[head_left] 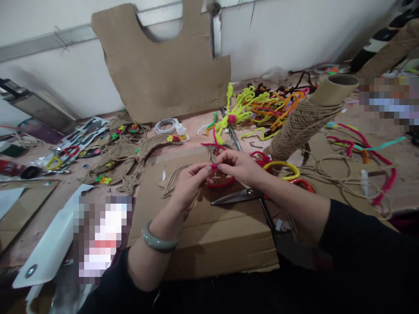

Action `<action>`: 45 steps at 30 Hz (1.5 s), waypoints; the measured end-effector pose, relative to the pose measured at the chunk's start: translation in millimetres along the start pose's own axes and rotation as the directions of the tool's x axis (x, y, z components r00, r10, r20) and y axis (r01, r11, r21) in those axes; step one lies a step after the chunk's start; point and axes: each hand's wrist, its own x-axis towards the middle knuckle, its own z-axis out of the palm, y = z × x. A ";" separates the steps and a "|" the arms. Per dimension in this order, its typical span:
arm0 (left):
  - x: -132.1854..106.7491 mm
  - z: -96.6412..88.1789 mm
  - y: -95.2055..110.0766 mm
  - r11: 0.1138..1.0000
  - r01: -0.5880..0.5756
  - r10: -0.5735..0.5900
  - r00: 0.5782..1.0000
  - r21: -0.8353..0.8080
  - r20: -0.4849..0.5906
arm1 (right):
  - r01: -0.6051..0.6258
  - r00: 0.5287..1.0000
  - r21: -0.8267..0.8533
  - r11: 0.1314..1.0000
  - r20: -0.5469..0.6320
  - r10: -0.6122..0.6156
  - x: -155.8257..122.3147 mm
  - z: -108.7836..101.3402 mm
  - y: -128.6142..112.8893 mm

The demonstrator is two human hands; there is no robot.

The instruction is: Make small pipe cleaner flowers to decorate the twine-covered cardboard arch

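Both hands meet above a flat cardboard sheet point(209, 244). My left hand point(190, 183), with a grey-green bangle at the wrist, pinches a small red pipe-cleaner bud point(214, 167). My right hand point(237, 165) pinches the same red piece from the other side, its fingers curled. A red pipe-cleaner loop point(220, 183) hangs just under the fingers. Beneath the hands lies a jute rope shape point(175, 176). Scissors point(242, 196) with yellow and red handles rest on the cardboard close to my right wrist.
A big jute twine cone point(304, 122) on a cardboard tube stands at the right. A tangle of coloured pipe cleaners point(258, 107) lies behind it. Finished jute pieces point(124, 152) lie at the left. A cut cardboard panel point(160, 65) leans on the wall.
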 end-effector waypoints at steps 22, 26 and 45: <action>1.5 -4.2 -7.7 0.983 0.013 -0.010 1.000 0.185 -0.015 | -0.009 1.000 -0.077 0.997 -0.010 0.008 -0.7 0.3 5.5; 0.6 -1.5 -6.6 0.981 -0.041 0.047 0.998 0.187 -0.033 | 0.084 0.995 -0.234 0.969 -0.026 -0.092 -3.0 0.2 8.1; 2.8 -2.5 -2.2 0.999 -0.024 0.027 0.998 0.045 -0.061 | 0.127 0.990 -0.303 0.944 -0.016 -0.139 -4.6 0.4 7.4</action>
